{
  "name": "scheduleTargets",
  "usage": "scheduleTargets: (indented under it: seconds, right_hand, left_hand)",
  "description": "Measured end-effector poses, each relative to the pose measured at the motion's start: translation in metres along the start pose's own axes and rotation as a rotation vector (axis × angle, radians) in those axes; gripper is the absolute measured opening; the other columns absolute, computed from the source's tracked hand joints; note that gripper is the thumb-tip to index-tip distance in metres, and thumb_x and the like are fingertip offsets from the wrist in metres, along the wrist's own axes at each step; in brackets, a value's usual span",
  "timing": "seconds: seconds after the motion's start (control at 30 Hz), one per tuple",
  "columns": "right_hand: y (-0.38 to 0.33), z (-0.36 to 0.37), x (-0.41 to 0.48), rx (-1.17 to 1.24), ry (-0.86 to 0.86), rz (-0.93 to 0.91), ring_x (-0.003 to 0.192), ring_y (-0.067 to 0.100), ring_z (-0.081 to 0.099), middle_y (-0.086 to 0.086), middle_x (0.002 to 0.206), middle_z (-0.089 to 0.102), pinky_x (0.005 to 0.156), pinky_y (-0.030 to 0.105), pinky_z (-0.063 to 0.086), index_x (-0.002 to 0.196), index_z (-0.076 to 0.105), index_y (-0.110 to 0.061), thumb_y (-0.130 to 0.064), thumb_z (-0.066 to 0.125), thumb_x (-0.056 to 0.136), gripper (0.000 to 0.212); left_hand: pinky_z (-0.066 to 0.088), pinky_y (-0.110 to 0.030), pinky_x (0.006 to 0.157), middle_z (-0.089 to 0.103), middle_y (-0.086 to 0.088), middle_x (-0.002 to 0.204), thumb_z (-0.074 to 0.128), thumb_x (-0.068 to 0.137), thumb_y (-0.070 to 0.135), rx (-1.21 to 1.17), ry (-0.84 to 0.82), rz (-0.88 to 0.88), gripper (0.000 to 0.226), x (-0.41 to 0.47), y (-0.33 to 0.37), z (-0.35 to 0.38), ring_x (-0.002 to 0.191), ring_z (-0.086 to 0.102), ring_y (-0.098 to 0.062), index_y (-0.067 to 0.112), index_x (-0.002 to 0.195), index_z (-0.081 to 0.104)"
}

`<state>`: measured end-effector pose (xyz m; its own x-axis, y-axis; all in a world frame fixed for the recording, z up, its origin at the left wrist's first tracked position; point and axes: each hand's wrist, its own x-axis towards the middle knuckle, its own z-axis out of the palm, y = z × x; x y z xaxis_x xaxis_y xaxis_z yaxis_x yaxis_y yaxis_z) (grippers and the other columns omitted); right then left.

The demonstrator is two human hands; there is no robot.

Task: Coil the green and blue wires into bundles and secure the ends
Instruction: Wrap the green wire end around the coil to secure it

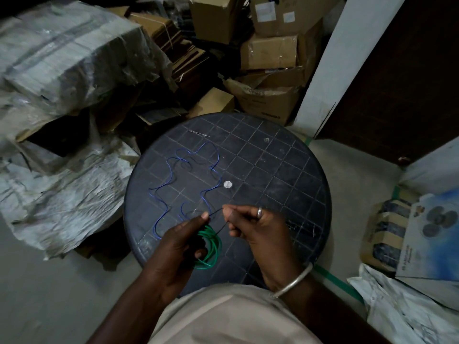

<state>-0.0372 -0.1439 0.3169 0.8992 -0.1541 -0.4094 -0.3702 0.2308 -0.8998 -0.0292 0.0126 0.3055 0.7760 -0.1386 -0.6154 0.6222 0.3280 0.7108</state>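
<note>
Already the green wire (211, 247) forms a tight round coil in the left hand (178, 249).

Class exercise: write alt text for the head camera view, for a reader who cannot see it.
Two hands hold a coiled green wire above a round dark table: the left hand grips the coil, the right hand pinches a thin dark strand. A blue wire lies loose and uncoiled on the table.

Cardboard boxes (269, 52) crowd behind round table (285, 170).

Left hand (178, 247) curled closed; right hand (255, 227) fingers pinched.
</note>
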Motion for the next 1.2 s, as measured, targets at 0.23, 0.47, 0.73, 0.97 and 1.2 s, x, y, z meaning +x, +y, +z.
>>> scheduleTargets:
  seconds: [0.23,0.47,0.73,0.97,1.2]
  right_hand:
    - [-0.009,0.006,-0.005,-0.099,0.067,-0.129,0.058,0.003,0.065,-0.005,0.068,0.075,0.062,0.016,0.051,0.093,0.080,-0.014,-0.019,0.079,0.082,0.012]
    - [-0.010,0.007,-0.003,-0.153,0.039,-0.138,0.059,0.002,0.065,-0.004,0.073,0.078,0.062,0.017,0.052,0.094,0.080,-0.014,-0.018,0.078,0.083,0.012]
    - [-0.007,0.010,-0.001,-0.076,0.055,-0.092,0.060,0.008,0.067,0.000,0.075,0.078,0.065,0.024,0.056,0.087,0.077,-0.017,-0.015,0.083,0.076,0.013]
    - [-0.008,0.013,-0.001,-0.005,0.024,-0.070,0.059,0.017,0.070,0.011,0.073,0.076,0.062,0.025,0.058,0.101,0.061,-0.009,-0.007,0.087,0.068,0.042]
    - [0.000,0.013,0.003,-0.005,-0.041,-0.125,0.061,0.010,0.067,0.007,0.070,0.074,0.060,0.020,0.056,0.083,0.075,-0.013,-0.006,0.074,0.085,0.008]
  left_hand:
    - [0.022,-0.024,0.044,0.034,0.006,0.051,0.069,0.082,0.022,-0.002,0.031,0.125,0.031,-0.004,0.004,0.010,0.043,0.030,-0.008,0.024,0.054,0.055]
    - [0.035,-0.017,0.039,0.044,0.006,0.046,0.066,0.086,0.016,-0.002,0.032,0.142,0.037,-0.006,0.003,0.012,0.037,0.040,-0.007,0.020,0.051,0.059]
    - [0.033,-0.017,0.040,0.048,0.005,0.049,0.068,0.086,0.018,0.031,0.068,0.160,0.023,-0.003,0.002,0.011,0.040,0.040,-0.007,0.018,0.063,0.065]
    - [0.047,-0.024,0.055,0.067,-0.014,0.073,0.078,0.075,0.032,0.058,0.037,0.165,0.032,-0.001,0.000,0.010,0.061,0.060,-0.019,0.004,0.089,0.072]
    - [0.045,-0.029,0.064,0.066,-0.020,0.079,0.079,0.076,0.031,0.031,0.050,0.144,0.036,0.001,-0.004,0.006,0.073,0.058,-0.028,0.000,0.094,0.072]
